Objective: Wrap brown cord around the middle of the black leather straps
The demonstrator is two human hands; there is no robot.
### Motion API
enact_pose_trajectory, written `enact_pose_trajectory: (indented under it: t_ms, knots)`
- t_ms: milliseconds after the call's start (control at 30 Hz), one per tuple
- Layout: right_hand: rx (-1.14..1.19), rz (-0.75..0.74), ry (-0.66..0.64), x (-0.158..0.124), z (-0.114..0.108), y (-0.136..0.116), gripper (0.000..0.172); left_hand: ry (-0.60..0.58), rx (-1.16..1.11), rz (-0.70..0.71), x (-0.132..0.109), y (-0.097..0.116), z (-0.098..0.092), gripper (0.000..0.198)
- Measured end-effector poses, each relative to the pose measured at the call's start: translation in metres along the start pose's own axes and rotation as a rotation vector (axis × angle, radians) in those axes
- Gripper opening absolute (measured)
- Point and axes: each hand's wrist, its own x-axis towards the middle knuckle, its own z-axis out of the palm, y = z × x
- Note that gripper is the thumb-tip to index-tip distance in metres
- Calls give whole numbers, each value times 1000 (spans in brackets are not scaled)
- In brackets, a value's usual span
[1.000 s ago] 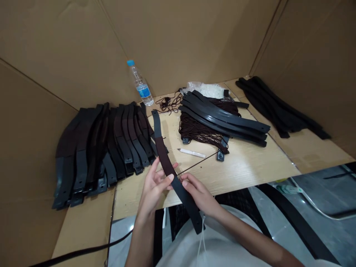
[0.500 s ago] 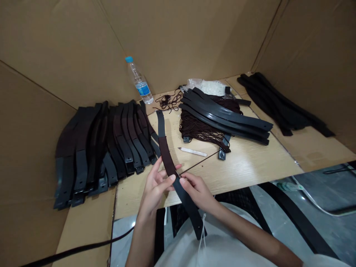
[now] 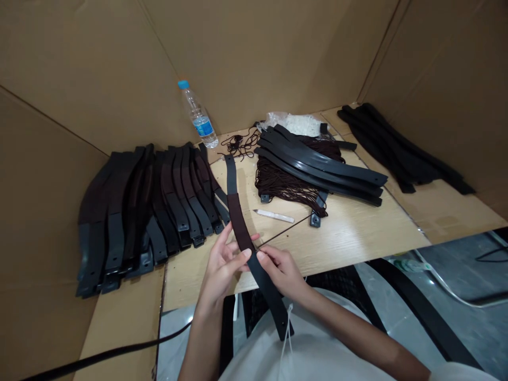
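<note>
A curved black strip [image 3: 266, 286] with its middle wrapped in dark brown cord slants from the table toward my lap. My left hand [image 3: 226, 259] grips it from the left, thumb on top at the lower end of the wrapping and fingers behind. Close by on the right edge, my right hand [image 3: 280, 270] pinches the strip and the cord at that same spot. The thin brown cord [image 3: 286, 230] runs taut from there to a cord bundle [image 3: 278, 182] wound round black strips. My right fingertips are partly hidden behind the strip.
Many wrapped strips [image 3: 130, 211] lie stacked at the left. Bare black strips [image 3: 321, 164] rest on the cord bundle, and more dark strips [image 3: 400, 148] lie at the right. A white pen-like tool [image 3: 273, 215], loose cord [image 3: 240, 143] and a water bottle [image 3: 201, 121] are on the table [image 3: 190, 280].
The strip's far end has tilted very slightly to the right. Both hands keep their hold near the end of the wrapping, and little else differs.
</note>
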Motion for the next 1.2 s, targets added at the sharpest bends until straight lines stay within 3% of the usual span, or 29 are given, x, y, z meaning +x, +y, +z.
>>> enact_pose_trajectory:
  t_ms: [233,533,767,1200]
  knots:
    - [23,67,5,-1,0,0,50,-15,4,3,-1,1,1,114]
    - [55,40,-9,-5,-2,-4,55,-23,29,42,-1,0,-1,111]
    - [173,220,-37,-11,-1,-2,63,-19,34,39,-2,1,1,110]
    - [178,199,-94,-7,-1,-7,66,-31,29,14,-2,2,0,110]
